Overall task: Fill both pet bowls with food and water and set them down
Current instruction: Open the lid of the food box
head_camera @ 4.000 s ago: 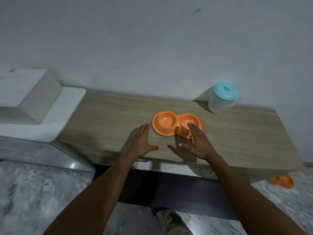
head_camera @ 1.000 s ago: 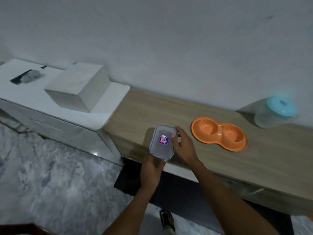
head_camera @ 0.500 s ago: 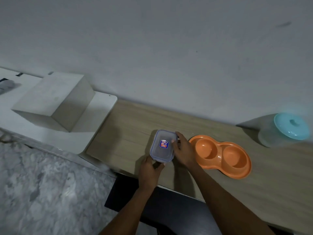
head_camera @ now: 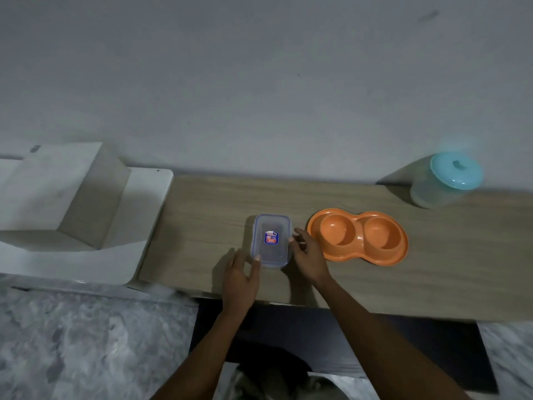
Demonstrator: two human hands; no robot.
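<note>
Pet bowl [head_camera: 357, 255], wells empty, placed just right of right hand [head_camera: 307, 258]; lidded box [head_camera: 271, 241] touched, not gripped, by relaxed fingers of left hand [head_camera: 240, 280] and right.

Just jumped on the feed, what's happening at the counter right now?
A person stands at the wooden counter with both hands at a clear lidded container that sits on it, just left of the orange double pet bowl. The left hand has its thumb on the near corner; the right hand touches the right edge, grip unclear. Both bowl wells look empty. A jar with a teal lid stands apart at the back right.
</note>
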